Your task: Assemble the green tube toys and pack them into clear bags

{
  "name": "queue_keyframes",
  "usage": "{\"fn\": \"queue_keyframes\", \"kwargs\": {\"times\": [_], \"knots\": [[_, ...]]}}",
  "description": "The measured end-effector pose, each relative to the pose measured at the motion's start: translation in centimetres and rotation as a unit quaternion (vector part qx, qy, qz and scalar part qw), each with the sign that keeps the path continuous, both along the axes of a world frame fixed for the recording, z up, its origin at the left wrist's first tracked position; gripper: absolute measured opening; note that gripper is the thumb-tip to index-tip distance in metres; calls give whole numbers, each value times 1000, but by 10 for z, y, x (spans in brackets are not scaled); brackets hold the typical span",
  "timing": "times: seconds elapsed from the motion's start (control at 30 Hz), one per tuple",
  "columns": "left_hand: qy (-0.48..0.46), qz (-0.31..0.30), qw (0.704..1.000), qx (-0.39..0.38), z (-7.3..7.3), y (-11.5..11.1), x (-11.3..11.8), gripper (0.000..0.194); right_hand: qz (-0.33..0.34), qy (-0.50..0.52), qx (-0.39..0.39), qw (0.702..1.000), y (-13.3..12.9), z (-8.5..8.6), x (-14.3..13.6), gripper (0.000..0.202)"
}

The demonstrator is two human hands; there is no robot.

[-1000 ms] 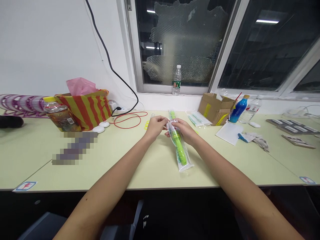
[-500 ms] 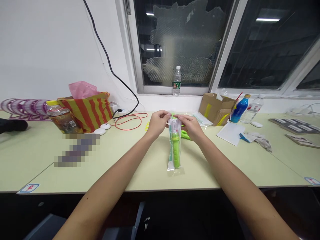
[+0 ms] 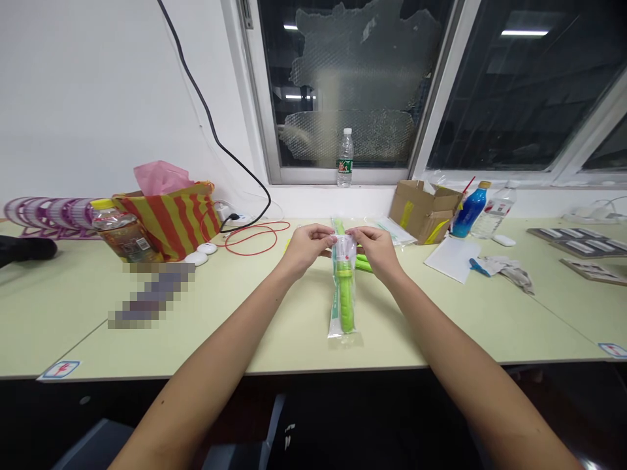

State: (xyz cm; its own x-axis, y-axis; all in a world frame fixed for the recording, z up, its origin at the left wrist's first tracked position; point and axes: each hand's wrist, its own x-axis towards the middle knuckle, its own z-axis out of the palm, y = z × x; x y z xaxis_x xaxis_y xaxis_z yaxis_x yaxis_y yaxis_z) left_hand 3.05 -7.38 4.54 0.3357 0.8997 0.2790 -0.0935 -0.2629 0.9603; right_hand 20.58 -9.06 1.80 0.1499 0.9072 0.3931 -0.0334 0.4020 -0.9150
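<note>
A clear plastic bag (image 3: 336, 313) with pale green print lies over the near middle of the table. Inside it is a bright green tool with a ribbed handle (image 3: 346, 300) and a clear upper section; its exact kind I cannot make out. My left hand (image 3: 309, 248) pinches the bag's left edge near the upper part. On the opposite edge, my right hand (image 3: 373, 247) pinches the plastic at about the same height. Behind my right hand another green object (image 3: 363, 262) shows in part on the table.
Left stand a striped bag (image 3: 181, 219), a tilted drink bottle (image 3: 125, 232) and a red cable (image 3: 255, 241). Toward the right are a cardboard box (image 3: 424, 209), a blue bottle (image 3: 470, 210), white paper (image 3: 451, 260) and gloves (image 3: 504, 271). A water bottle (image 3: 345, 160) stands on the windowsill.
Both hands have shifted slightly down along the bag's edges and sit a little lower. More of the bag's green top now shows above my fingers.
</note>
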Motion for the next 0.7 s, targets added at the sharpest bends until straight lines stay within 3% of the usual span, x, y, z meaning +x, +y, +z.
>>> {"fn": "queue_keyframes", "kwargs": {"times": [0.3, 0.53, 0.7], "knots": [[-27, 49, 998, -4, -1, -2, 5, 16, -10, 8, 13, 1000, -4, -2, -5, 28], [-101, 36, 994, -7, -9, 4, 8, 16, -46, 23, 66, 996, 5, -10, -1, 27], [-69, 49, 996, 29, -12, 3, 10, 13, -1, 23, 65, 998, 2, -10, 2, 25]]}}
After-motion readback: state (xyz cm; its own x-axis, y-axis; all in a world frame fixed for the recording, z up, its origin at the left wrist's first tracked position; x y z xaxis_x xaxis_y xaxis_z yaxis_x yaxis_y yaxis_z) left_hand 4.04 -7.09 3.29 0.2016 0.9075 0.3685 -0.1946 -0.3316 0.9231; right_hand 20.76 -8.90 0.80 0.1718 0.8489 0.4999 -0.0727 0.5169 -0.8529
